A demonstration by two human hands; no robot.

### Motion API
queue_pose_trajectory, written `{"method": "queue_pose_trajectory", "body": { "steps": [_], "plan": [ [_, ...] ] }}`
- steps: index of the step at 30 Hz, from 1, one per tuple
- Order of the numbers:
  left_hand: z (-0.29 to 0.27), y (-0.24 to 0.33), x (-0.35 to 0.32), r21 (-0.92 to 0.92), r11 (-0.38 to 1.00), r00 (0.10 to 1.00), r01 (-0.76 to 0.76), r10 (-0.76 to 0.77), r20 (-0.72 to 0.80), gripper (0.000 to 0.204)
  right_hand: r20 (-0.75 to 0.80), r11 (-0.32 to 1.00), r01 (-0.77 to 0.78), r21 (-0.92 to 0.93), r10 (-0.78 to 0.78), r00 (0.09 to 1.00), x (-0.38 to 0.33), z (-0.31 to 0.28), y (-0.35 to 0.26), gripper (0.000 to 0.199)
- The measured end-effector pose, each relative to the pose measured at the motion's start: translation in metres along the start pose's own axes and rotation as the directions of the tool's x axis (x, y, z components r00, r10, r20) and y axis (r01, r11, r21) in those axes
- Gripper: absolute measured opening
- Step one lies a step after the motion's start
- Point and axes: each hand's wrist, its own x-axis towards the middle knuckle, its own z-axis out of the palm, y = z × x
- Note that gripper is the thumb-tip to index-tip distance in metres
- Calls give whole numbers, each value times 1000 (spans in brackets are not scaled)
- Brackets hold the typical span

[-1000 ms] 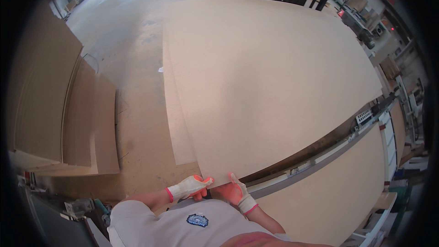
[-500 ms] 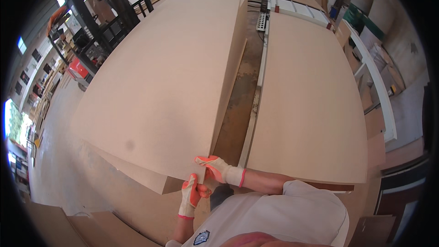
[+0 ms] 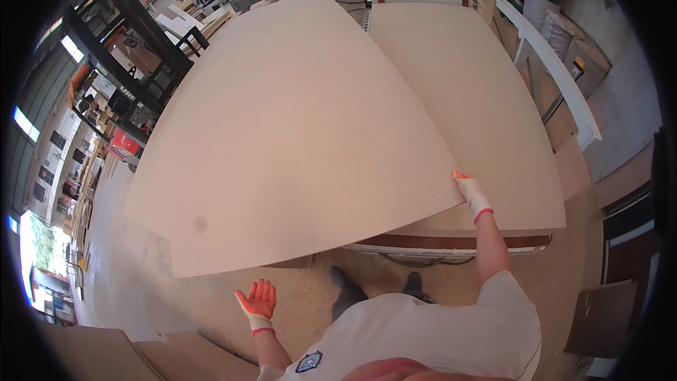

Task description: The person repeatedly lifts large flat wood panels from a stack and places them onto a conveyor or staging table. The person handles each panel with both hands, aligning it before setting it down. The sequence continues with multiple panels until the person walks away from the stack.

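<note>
A large tan wood-fibre board (image 3: pixel 296 127) lies askew over the stack at left, its right part reaching over a second tan board (image 3: pixel 451 85) that rests on the machine bed. My right hand (image 3: pixel 468 188), in a white glove with an orange palm, grips the upper board at its near right corner. My left hand (image 3: pixel 258 301), gloved alike, hangs in the air just short of the near edge, palm up and fingers spread, holding nothing. Most of the stack under the upper board is hidden.
A forklift (image 3: pixel 134 63) with a dark mast stands at far left. A white rail (image 3: pixel 546 49) runs along the right side. Brown panels (image 3: pixel 190 353) lie at lower left, and another brown panel (image 3: pixel 599 317) leans at lower right.
The upper board has swung rightward across the gap and over the second board. My right hand moved right with its corner; my left hand let go and opened.
</note>
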Motion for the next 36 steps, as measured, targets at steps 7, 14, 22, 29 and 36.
{"method": "queue_pose_trajectory", "body": {
  "steps": [7,14,22,29,36],
  "plan": [
    [-40,12,3,116,908,911,-402,409,-46,72,-465,881,-22,-473,-229,855,-38,-173,83,71],
    [-133,84,13,167,879,889,-446,457,-28,70,-476,953,-42,-299,-111,872,-216,-133,207,66],
    [-141,157,19,472,708,729,-525,661,-178,78,-323,778,-377,-503,235,917,-304,-15,330,80],
    [-100,150,23,440,725,782,-530,619,-78,74,-259,698,-532,-480,467,846,-331,-20,353,79],
    [-37,60,38,421,749,833,-512,553,31,81,-339,610,-568,-553,458,822,-264,-105,359,86]
  ]
}}
